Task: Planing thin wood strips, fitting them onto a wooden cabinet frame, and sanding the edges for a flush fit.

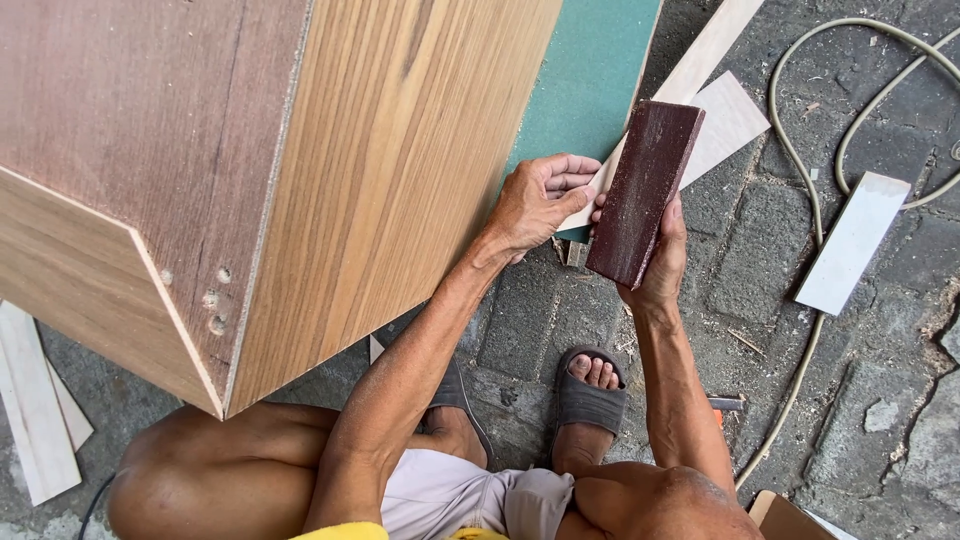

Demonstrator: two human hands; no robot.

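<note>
My right hand (660, 262) grips a dark reddish-brown block (643, 190) wrapped in sandpaper, held upright and tilted a little to the right. My left hand (540, 200) is beside it, fingers curled around the edge of a thin pale wooden strip (700, 62) that runs up to the right. Both hands hover next to the lower right edge of a large wood-veneered cabinet (380, 180) with a plywood side panel (130, 110). Below, my foot in a grey sandal (588, 395) rests on the stone paving.
A green board (590, 70) lies under the cabinet's right edge. Pale offcuts lie about: a triangular piece (728, 120), a rectangular piece (852, 242), strips at the left (35, 410). A beige cable (800, 160) loops across the grey stone paving (880, 400).
</note>
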